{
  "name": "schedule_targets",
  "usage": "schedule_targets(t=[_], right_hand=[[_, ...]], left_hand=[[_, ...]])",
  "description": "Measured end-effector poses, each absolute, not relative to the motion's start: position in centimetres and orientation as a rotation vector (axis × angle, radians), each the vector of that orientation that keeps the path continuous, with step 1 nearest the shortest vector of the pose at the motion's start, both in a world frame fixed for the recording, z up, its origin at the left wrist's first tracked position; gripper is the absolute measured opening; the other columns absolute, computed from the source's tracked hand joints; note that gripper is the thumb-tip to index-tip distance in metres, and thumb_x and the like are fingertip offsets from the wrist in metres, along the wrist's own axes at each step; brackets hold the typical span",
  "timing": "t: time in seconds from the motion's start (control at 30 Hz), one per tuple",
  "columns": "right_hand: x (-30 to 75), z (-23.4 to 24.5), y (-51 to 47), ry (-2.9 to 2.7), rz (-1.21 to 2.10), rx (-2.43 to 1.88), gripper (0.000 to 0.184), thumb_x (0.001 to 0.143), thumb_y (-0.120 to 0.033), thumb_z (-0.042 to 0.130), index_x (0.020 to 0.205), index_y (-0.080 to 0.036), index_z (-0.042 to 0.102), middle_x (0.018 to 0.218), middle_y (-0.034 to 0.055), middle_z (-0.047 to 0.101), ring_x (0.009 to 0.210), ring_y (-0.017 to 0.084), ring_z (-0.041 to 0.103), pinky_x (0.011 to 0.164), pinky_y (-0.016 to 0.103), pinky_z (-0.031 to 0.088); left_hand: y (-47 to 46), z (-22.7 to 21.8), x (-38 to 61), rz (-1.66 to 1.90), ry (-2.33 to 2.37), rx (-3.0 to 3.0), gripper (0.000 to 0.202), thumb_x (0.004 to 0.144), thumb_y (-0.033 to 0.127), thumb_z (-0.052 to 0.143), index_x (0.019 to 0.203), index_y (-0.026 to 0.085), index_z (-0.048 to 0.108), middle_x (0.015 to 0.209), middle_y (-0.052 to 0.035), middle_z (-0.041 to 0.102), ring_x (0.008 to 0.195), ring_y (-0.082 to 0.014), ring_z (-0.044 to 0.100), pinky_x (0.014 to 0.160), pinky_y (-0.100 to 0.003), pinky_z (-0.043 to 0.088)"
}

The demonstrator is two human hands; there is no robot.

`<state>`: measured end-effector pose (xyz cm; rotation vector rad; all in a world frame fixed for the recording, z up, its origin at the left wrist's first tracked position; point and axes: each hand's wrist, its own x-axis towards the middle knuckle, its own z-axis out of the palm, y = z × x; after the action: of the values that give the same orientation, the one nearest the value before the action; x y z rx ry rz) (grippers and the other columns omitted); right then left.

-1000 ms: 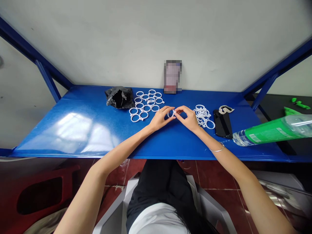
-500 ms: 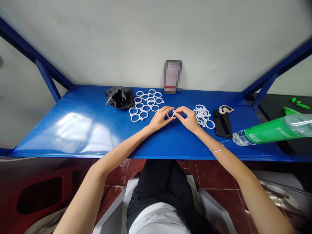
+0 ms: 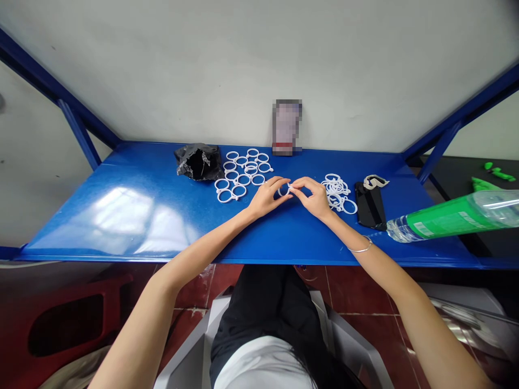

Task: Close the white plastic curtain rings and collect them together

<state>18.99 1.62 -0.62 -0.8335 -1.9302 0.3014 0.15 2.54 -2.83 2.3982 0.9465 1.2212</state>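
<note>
A white ring (image 3: 290, 186) is held between both hands above the middle of the blue table (image 3: 284, 237). The left hand (image 3: 265, 197) curves around its left side, thumb on the near side and fingers on the far side, with a narrow gap between their tips. The right hand (image 3: 315, 199) pinches the ring's right side between thumb and fingertips, which cover part of it; the exact grip there is too small to tell. The two hands are just beside each other, and a thin bracelet (image 3: 362, 249) circles the right wrist.

To the left of the left hand and farther off, a spread of white rings (image 3: 244, 185) lies on the table, some overlapping. A crumpled black bag (image 3: 186, 156) sits just left of them, its dark opening facing the near side. Right of the right hand is a tighter pile of rings (image 3: 335, 186), heaped over one another. Next to that pile lies a black phone (image 3: 371, 208), with a pale looped object (image 3: 375, 183) at its far end. Farther right, a bottle (image 3: 454, 215) with a green label slants across the view. At the far edge, a pixelated rectangular object (image 3: 287, 127) leans upright near the wall
</note>
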Motion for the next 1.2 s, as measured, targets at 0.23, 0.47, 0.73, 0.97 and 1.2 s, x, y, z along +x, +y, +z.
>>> schedule_targets(t=[0.23,0.47,0.73,0.97,1.2], right_hand=[[18.94,-0.62,1.63,-1.924,0.291,-0.825,0.013,0.091,-0.029,0.064,0.08,-0.023,0.065,0.083,0.0041,0.073,0.08,0.021,0.07,0.075,0.037,0.057],[18.88,-0.64,1.66,-1.917,0.298,-0.839,0.017,0.092,-0.032,0.063,0.077,-0.023,0.065,0.082,0.0045,0.073,0.08,0.021,0.069,0.075,0.039,0.057],[18.88,-0.64,1.66,-1.916,0.281,-0.831,0.017,0.091,-0.031,0.063,0.077,-0.023,0.065,0.082,0.0043,0.074,0.079,0.02,0.069,0.074,0.037,0.057],[18.87,-0.56,1.6,-1.917,0.263,-0.825,0.016,0.091,-0.03,0.063,0.077,-0.023,0.065,0.083,0.0041,0.074,0.079,0.02,0.069,0.074,0.037,0.057],[18.84,-0.36,1.29,-1.947,0.255,-0.891,0.014,0.093,-0.033,0.06,0.086,-0.023,0.065,0.085,0.0049,0.072,0.078,0.02,0.068,0.072,0.036,0.057]], left_hand=[[2.51,-2.83,0.13,1.209,0.951,2.394,0.041,0.093,0.046,0.058,0.121,0.015,0.058,0.114,-0.0127,0.065,0.104,-0.021,0.065,0.086,-0.033,0.055],[2.57,-2.93,0.09,1.206,0.948,2.401,0.042,0.093,0.045,0.058,0.121,0.015,0.058,0.113,-0.0126,0.065,0.103,-0.0208,0.065,0.086,-0.033,0.055],[2.61,-2.96,0.05,1.213,0.941,2.405,0.042,0.093,0.045,0.059,0.122,0.015,0.058,0.114,-0.0123,0.065,0.102,-0.0204,0.065,0.086,-0.033,0.055],[2.55,-2.82,0.04,1.2,0.959,2.421,0.042,0.093,0.044,0.058,0.123,0.015,0.058,0.113,-0.0123,0.065,0.102,-0.0201,0.065,0.085,-0.032,0.055],[2.45,-2.68,0.05,1.199,0.975,2.414,0.039,0.094,0.041,0.058,0.123,0.016,0.058,0.113,-0.0121,0.065,0.102,-0.0202,0.065,0.086,-0.032,0.055]])
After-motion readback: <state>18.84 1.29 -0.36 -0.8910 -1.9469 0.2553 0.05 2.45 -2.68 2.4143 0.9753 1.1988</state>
